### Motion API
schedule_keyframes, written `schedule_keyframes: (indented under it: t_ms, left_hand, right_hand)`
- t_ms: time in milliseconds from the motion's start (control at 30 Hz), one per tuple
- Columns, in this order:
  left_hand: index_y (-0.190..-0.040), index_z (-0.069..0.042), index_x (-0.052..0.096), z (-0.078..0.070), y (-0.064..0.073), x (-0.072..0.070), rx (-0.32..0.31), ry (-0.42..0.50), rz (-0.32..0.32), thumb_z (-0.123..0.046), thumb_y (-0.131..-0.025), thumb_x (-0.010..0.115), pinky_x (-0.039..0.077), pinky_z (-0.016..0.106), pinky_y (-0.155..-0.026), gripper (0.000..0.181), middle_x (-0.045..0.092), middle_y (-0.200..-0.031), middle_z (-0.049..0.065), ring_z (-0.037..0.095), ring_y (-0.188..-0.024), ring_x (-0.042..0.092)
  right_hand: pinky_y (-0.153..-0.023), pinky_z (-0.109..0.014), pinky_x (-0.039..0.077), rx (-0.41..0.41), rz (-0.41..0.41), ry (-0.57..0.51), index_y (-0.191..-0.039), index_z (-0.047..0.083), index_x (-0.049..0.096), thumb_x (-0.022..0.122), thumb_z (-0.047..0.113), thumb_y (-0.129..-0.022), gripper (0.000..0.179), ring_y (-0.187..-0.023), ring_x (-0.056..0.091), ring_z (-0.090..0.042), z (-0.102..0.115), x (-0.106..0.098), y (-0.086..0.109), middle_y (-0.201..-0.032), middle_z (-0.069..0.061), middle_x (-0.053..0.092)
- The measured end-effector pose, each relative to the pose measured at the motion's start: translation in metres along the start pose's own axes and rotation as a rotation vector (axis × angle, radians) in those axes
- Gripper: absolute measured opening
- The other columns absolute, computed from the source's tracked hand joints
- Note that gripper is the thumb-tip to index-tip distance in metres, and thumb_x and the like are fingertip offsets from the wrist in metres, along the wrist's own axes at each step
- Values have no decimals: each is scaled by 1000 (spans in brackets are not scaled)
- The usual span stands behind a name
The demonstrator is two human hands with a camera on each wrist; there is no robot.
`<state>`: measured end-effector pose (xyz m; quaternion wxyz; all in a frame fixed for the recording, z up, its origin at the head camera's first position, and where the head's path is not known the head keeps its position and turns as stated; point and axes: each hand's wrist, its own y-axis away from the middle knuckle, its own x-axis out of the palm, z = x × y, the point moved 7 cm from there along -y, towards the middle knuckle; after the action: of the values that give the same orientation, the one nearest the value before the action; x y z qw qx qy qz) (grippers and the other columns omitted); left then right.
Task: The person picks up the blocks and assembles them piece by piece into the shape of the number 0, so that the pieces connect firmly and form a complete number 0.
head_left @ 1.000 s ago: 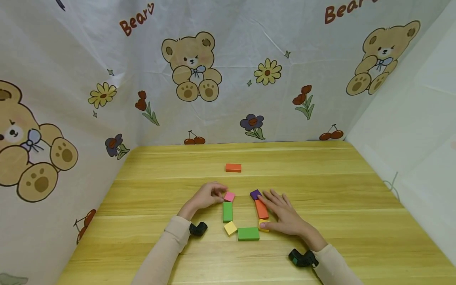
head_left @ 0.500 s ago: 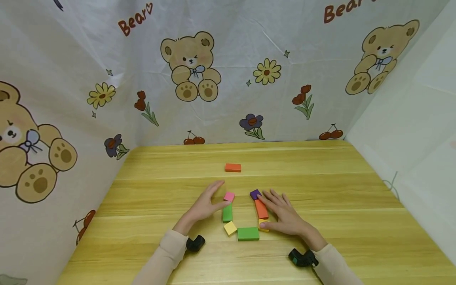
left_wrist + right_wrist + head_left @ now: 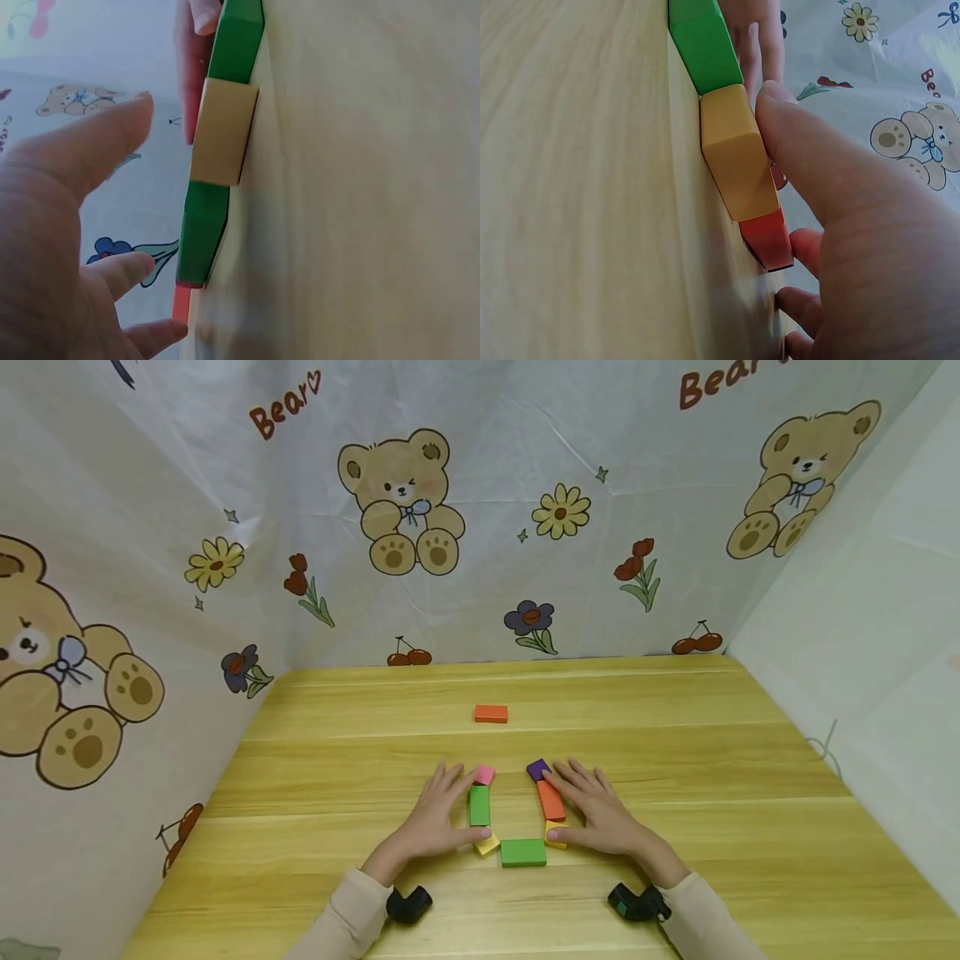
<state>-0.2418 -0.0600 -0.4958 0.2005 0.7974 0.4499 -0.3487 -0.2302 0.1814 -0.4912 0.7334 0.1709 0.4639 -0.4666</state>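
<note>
My left hand (image 3: 435, 818) spreads over the left side of a U of wooden blocks. Its index fingertip reaches the pink block (image 3: 486, 774); its thumb lies above the pale yellow block (image 3: 487, 843). The left wrist view shows that thumb apart from the blocks. Between them sits a green block (image 3: 479, 806). My right hand (image 3: 603, 818) rests along the other side, its thumb on the orange-yellow block (image 3: 739, 161) and a fingertip at the purple block (image 3: 537, 769). An orange-red block (image 3: 551, 801) lies between those two. Another green block (image 3: 523, 852) forms the near side.
A single orange-red block (image 3: 491, 714) lies farther back on the wooden table (image 3: 637, 710). A cloth (image 3: 480, 510) printed with bears hangs behind it. Each wrist wears a black camera, the left camera (image 3: 409, 905) and the right camera (image 3: 638, 903).
My left hand has let go of the pink block, spread its fingers and drawn its thumb nearer me, over the pale yellow block. The right hand has stayed in place.
</note>
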Motion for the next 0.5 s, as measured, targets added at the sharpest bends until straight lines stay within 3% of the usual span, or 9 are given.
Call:
schedule_keyframes:
  t_ms: [500]
  left_hand:
    - [-157, -27, 21, 6, 0, 9, 21, -49, 15, -61, -83, 67, -5, 62, -118, 93, 12, -164, 14, 40, -150, -10]
  right_hand:
    - [-111, -71, 6, 1, -3, 4, -152, 14, 37, 70, 53, -82, 87, -145, 20, -48, -1, 1, 0, -157, -20, 31]
